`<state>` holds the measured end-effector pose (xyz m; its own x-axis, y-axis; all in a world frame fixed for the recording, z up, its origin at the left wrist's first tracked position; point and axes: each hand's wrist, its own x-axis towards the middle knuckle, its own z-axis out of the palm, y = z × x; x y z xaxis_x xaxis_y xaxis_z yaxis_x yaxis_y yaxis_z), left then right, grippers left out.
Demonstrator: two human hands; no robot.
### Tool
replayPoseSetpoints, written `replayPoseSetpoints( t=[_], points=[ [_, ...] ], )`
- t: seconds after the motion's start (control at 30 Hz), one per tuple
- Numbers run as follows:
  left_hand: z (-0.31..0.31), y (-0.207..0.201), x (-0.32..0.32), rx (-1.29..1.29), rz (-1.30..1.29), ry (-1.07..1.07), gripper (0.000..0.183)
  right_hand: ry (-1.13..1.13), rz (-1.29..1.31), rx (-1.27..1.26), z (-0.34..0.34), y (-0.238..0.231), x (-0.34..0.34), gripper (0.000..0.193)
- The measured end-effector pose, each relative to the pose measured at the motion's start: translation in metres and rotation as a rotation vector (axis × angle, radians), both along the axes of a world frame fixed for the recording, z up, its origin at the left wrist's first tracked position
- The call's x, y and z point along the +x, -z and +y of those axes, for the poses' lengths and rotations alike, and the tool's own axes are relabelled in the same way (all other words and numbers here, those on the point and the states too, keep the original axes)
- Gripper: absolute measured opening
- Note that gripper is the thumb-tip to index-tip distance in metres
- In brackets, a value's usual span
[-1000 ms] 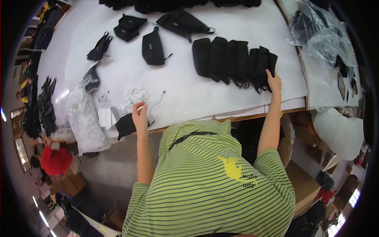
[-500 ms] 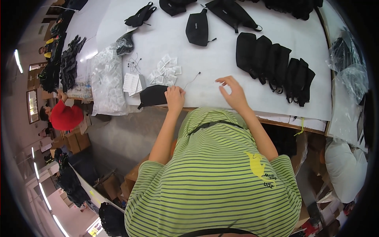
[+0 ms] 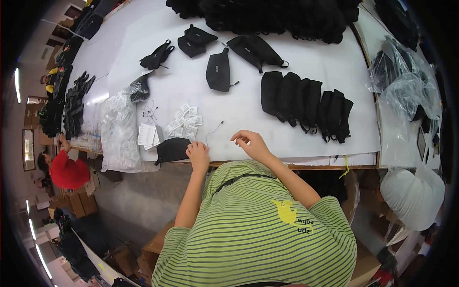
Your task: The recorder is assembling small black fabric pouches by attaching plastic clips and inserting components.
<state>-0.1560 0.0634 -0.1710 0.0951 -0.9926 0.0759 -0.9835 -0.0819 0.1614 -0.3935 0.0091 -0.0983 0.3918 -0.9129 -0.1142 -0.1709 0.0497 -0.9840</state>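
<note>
At the table's front edge, my left hand (image 3: pixel 198 154) has its fingers closed over the right end of a black fabric pouch (image 3: pixel 173 150), which lies flat. A thin cord (image 3: pixel 212 130) with a small dark end runs out across the table beside that hand. My right hand (image 3: pixel 252 144) hovers to the right of it, fingers bent and apart, with nothing visible in them. Left of and beyond the pouch are a stack of white printed cards (image 3: pixel 148 136) and a loose heap of small white tags (image 3: pixel 184 122). More thin cords (image 3: pixel 149 114) lie behind the stack.
A clear plastic bag (image 3: pixel 119 131) full of white tags lies at the left. Several black pouches (image 3: pixel 219 71) are farther back, and a row of them (image 3: pixel 291 100) lies at right. A black pile (image 3: pixel 272 19) covers the far side. A person in red (image 3: pixel 69 171) is at far left.
The view has tipped up, showing more of the far table. My right hand has come closer to my left hand, its fingers less spread. The left hand stays on the pouch.
</note>
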Motion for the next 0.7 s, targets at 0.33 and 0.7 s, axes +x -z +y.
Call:
replayPoseSetpoints(
  t=[0.33,0.7],
  points=[
    [0.004,-0.021,0.011,-0.232,0.225,-0.307,0.017,-0.097,0.060,-0.129,-0.015,-0.002,0.034,0.014],
    [0.024,-0.014,0.150,-0.437,0.185,-0.955,0.036,-0.675,0.539,-0.868,-0.044,0.083,0.157,0.009]
  ],
)
